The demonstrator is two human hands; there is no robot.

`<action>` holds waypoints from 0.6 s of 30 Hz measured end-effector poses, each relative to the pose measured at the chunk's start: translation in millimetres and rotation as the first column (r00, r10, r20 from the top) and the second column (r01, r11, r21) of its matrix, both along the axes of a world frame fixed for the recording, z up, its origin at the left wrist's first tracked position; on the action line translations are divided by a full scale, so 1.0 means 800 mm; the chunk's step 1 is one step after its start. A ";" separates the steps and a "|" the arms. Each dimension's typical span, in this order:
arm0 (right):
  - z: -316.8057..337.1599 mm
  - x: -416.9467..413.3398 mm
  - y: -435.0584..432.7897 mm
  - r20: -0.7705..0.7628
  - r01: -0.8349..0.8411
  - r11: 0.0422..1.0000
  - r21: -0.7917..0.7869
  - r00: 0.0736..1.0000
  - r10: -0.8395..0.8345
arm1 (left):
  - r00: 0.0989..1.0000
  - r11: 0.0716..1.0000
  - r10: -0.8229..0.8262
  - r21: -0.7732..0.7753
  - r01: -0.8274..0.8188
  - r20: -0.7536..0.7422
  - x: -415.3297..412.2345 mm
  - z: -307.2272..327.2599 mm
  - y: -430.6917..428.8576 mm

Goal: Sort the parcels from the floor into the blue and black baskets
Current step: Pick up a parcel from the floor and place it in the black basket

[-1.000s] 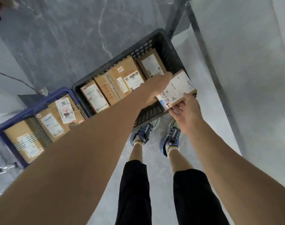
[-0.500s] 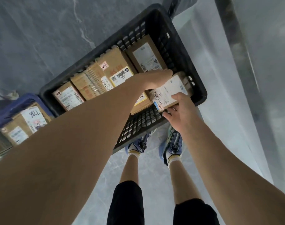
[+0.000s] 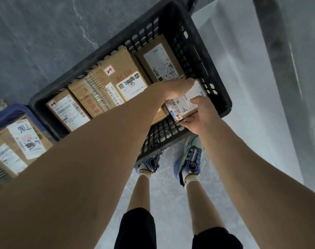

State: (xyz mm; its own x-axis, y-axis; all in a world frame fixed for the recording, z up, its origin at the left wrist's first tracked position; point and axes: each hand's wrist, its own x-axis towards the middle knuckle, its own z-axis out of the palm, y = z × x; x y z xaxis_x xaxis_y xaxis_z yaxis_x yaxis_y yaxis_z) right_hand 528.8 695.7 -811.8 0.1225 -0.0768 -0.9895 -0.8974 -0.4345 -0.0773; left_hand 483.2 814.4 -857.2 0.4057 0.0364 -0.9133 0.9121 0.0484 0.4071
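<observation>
head: black basket, five parcels.

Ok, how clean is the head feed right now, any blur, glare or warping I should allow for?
Head view: wide-angle warp stretches the forearms; the blue basket at the left edge is motion-smeared, its labels soft; the black basket and the parcel held by the left hand and right hand read sharper; light is dim and even, without glare.
</observation>
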 end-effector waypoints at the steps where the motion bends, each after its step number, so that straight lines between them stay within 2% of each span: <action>1: 0.000 0.003 0.001 -0.003 -0.002 1.000 0.005 1.000 0.002 | 1.000 1.000 -0.011 0.006 0.011 -0.003 0.001 0.005 -0.001; 7: -0.009 0.007 0.008 0.015 0.036 0.999 -0.007 0.999 -0.036 | 0.998 0.999 0.040 -0.004 -0.041 -0.048 0.003 0.025 -0.006; 12: -0.008 0.003 0.014 0.039 0.058 0.998 -0.031 0.998 -0.057 | 0.995 0.993 -0.092 0.077 0.094 -0.030 0.000 0.030 -0.008; 15: -0.003 0.001 0.010 0.039 0.075 0.997 -0.034 0.997 -0.074 | 0.999 0.989 -0.020 0.149 0.016 0.026 -0.002 0.050 -0.001; 18: 0.010 0.000 0.007 0.055 0.077 0.997 -0.009 0.996 -0.077 | 0.985 0.971 0.164 0.164 -0.172 0.062 -0.008 0.079 0.004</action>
